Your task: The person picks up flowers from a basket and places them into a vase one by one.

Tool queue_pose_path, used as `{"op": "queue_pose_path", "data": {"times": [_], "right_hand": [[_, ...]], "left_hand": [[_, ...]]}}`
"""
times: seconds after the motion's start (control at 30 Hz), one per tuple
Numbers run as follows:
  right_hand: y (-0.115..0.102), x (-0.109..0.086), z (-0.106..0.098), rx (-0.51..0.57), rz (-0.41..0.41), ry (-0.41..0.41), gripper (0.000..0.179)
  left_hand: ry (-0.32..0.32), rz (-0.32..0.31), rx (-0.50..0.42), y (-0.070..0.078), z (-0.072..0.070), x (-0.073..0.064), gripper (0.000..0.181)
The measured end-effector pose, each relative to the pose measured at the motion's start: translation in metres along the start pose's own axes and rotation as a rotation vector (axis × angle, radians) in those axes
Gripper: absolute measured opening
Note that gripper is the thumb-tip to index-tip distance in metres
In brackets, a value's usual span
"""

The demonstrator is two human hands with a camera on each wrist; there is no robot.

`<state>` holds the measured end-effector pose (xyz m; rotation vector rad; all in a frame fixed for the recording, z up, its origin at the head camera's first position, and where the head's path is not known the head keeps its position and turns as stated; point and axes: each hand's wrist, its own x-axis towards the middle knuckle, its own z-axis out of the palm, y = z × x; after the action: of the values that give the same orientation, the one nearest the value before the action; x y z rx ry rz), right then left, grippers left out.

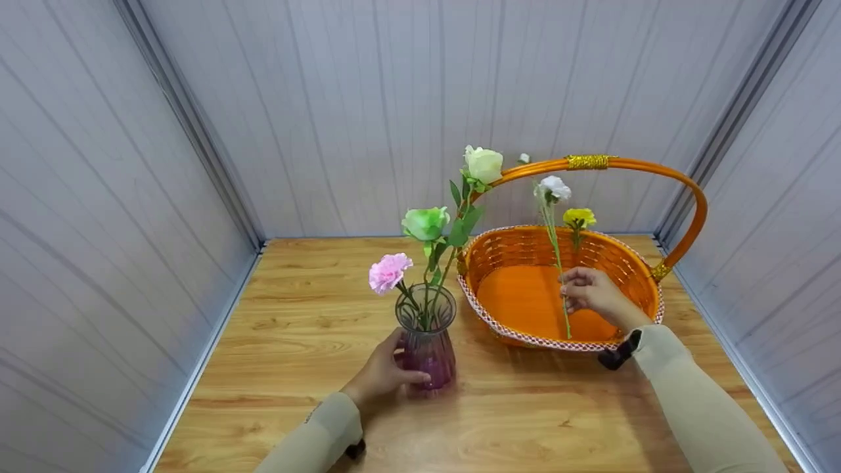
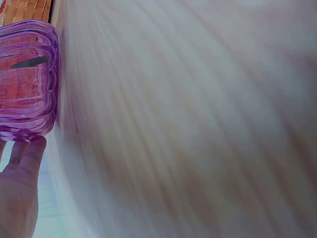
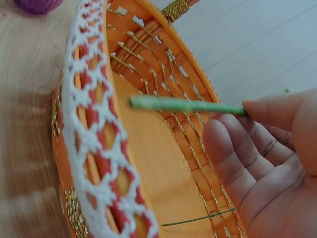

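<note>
My left hand (image 1: 383, 372) grips the lower part of a purple glass vase (image 1: 439, 358), thumb across its front; in the left wrist view its fingers touch the ribbed glass (image 2: 27, 99). In the vase stand a pink carnation (image 1: 389, 272), a green rose (image 1: 426, 224) and a taller cream rose (image 1: 483, 165). With thumb and fingers, my right hand (image 1: 594, 295) pinches the green stem (image 3: 185, 105) of a white flower (image 1: 556, 188). That flower is upright over the orange basket (image 1: 509, 295), the stem's cut end pointing down near the front rim.
A yellow flower (image 1: 579, 217) leans at the back of the basket, and a thin green stem (image 3: 198, 218) lies inside it. The tall basket handle (image 1: 700, 217) arches over. Pale panelled walls (image 1: 328, 118) border the wooden table (image 1: 276, 368) at the back and sides.
</note>
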<state>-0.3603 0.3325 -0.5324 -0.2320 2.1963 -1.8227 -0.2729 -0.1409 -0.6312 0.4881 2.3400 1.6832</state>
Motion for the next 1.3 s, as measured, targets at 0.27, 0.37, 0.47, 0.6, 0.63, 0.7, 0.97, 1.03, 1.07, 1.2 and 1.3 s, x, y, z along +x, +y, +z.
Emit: {"op": "queue_pose_path", "data": {"times": [0.27,0.37,0.47,0.6,0.63,0.7,0.97,1.03,1.07,1.2,1.3], "right_hand": [[-0.005,-0.007,0.001,0.127,-0.022,-0.025,0.011],[-0.007,-0.008,0.003,0.157,-0.019,-0.016,0.012],[-0.009,-0.008,0.007,0.158,-0.015,-0.007,0.012],[-0.013,-0.01,0.013,0.14,-0.017,-0.017,0.011],[-0.014,-0.011,0.014,0.132,-0.019,-0.025,0.011],[-0.015,-0.013,0.016,0.112,-0.023,-0.044,0.01],[-0.021,-0.018,0.023,0.092,-0.054,-0.095,0.009],[-0.022,-0.02,0.025,0.105,-0.068,-0.108,0.008],[-0.022,-0.02,0.027,0.112,-0.074,-0.115,0.008],[-0.022,-0.021,0.034,0.133,-0.087,-0.119,0.01],[-0.022,-0.021,0.041,0.161,-0.086,-0.111,0.012]], "left_hand": [[0.003,0.011,0.023,0.001,0.0,0.0,0.095],[0.003,0.01,0.019,0.001,0.0,-0.001,0.092],[0.004,0.012,0.016,0.001,0.0,-0.001,0.089],[0.001,0.015,0.004,0.001,0.0,-0.001,0.089],[0.0,0.014,0.004,0.001,0.0,-0.001,0.089],[-0.001,0.012,0.004,0.001,-0.001,-0.001,0.09],[-0.001,0.009,0.002,0.0,-0.001,0.0,0.092],[-0.001,0.01,-0.002,0.0,-0.001,0.0,0.092],[0.0,0.014,0.001,0.0,-0.001,0.0,0.092],[0.006,0.028,0.013,0.0,0.0,0.0,0.092],[0.007,0.036,0.017,-0.001,0.0,0.0,0.092]]}}
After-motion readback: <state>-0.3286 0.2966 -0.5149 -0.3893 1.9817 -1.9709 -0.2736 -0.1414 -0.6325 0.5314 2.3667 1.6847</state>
